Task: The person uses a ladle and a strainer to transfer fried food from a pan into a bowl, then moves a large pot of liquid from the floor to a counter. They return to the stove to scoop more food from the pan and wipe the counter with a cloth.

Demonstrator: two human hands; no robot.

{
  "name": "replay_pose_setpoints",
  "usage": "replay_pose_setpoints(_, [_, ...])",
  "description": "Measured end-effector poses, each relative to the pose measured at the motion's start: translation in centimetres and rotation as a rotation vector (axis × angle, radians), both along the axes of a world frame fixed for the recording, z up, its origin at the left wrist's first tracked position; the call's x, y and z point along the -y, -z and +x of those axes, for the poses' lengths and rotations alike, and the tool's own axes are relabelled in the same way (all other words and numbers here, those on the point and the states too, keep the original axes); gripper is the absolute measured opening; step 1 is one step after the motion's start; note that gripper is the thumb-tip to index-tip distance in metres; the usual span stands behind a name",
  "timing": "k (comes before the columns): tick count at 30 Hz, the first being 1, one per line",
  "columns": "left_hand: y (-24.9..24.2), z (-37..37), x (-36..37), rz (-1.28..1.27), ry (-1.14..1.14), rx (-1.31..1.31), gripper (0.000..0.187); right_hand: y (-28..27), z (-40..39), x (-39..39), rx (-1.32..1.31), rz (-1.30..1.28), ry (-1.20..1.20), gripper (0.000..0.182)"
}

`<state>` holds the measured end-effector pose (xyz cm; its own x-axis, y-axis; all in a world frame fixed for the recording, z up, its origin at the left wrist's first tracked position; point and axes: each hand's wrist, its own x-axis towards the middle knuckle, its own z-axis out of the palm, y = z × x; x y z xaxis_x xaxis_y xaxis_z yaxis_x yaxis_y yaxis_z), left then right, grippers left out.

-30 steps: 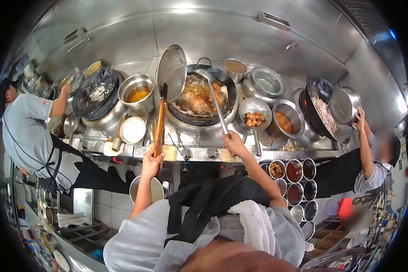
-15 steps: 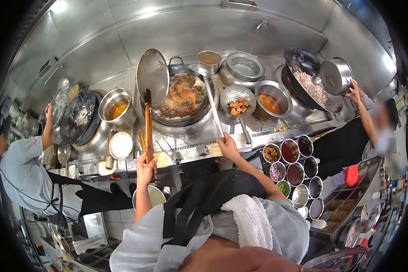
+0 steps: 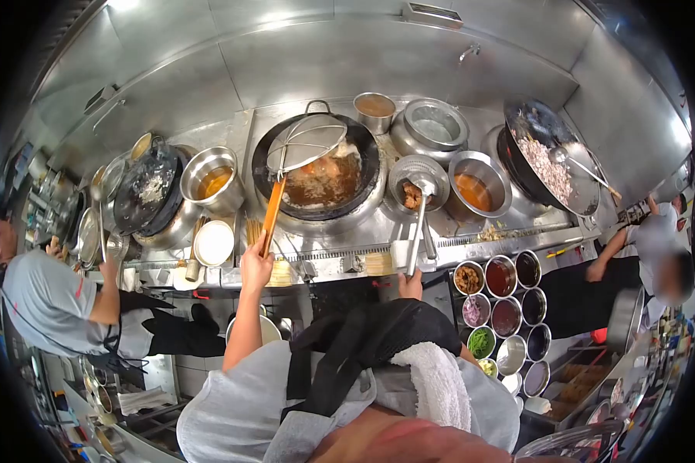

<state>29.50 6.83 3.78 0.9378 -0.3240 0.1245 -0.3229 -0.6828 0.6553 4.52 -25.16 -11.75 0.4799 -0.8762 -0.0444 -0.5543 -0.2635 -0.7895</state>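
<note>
My left hand (image 3: 255,264) grips the orange wooden handle of a round mesh strainer (image 3: 313,143), whose mesh lies over the far left part of a black wok (image 3: 372,166). Reddish-brown food (image 3: 324,171) bubbles in dark oil inside this wok. In my right hand (image 3: 411,285) is the end of a long metal ladle (image 3: 415,245). The ladle's head reaches into a perforated strainer (image 3: 409,163) right of the wok, where browned fried pieces (image 3: 411,197) lie.
Metal pots of orange liquid (image 3: 214,183) (image 3: 475,189) flank the work area. Several sauce and ingredient tins (image 3: 506,316) stand at my right. A person works on each side, by a left wok (image 3: 150,189) and a right wok of chopped food (image 3: 544,166).
The mesh strainer has swung from upright at the wok's left to over the wok. My right hand has drawn back, bringing the ladle from the wok to the perforated strainer.
</note>
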Motion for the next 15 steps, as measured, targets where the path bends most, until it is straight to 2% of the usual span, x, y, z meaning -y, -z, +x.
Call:
replay_pose_setpoints(1, [0.2,0.0,0.5,0.006,0.010,-0.005,0.066,-0.7,-0.1,0.3,-0.005,0.006,0.010,0.047])
replay_pose_setpoints(3, [0.3,0.0,1.3,0.177,0.001,0.045,0.067,-2.0,-0.5,1.2,-0.036,0.192,-0.162,0.047])
replay_pose_setpoints(4, [0.2,-0.1,1.5,0.225,0.000,0.035,0.068,-0.9,-0.6,2.3,-0.098,0.053,-0.233,0.050])
replay_pose_setpoints(5, [0.4,-0.1,1.4,0.232,0.023,0.040,0.068,-0.9,-0.9,3.1,-0.093,0.060,-0.210,0.050])
replay_pose_setpoints(7, [1.2,-0.3,1.2,0.220,0.088,0.078,0.068,-1.4,-1.1,5.8,-0.090,-0.210,-0.276,0.052])
replay_pose_setpoints(8, [0.9,-0.5,1.3,0.191,0.073,0.039,0.070,-4.4,-0.6,6.7,0.021,-0.051,-0.332,0.050])
replay_pose_setpoints(9, [1.4,-0.4,1.1,0.170,0.090,0.068,0.070,-10.1,0.4,6.9,0.138,0.104,-0.384,0.048])
replay_pose_setpoints(11, [1.0,-0.3,1.0,0.153,0.136,0.070,0.068,-23.8,2.1,5.6,0.340,0.318,-0.640,0.039])
replay_pose_setpoints(13, [-0.6,-0.3,1.4,0.162,0.148,0.063,0.068,-36.0,2.1,1.9,0.466,0.150,-0.897,0.029])
replay_pose_setpoints(14, [0.0,0.6,1.1,0.140,0.196,0.130,0.068,-40.3,2.0,-0.2,0.608,0.023,-1.058,0.028])
replay_pose_setpoints(15, [-1.2,0.7,1.4,0.132,0.187,0.023,0.066,-43.8,1.6,-2.5,0.744,0.091,-1.235,0.026])
